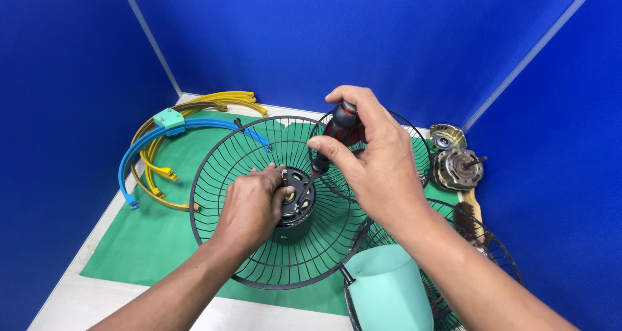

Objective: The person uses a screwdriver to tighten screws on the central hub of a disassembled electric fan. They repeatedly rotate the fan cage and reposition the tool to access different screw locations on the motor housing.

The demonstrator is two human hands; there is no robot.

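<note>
A black wire fan guard (220, 175) lies on the green mat (149, 240), with a dark motor hub (301, 198) at its centre. My left hand (251, 204) rests on the hub and pinches a small part at its top edge. My right hand (372, 159) grips a screwdriver with a red and black handle (340, 127), held upright with its tip down at the hub, just right of my left fingers. The screwdriver's tip is partly hidden by my fingers.
Blue and yellow curved plastic rings (155, 149) lie at the back left. Bare metal motors (457, 165) sit at the back right. Another wire guard (414, 143) lies behind my right hand, and a third guard with a mint green housing (389, 292) sits at front right. Blue walls enclose the table.
</note>
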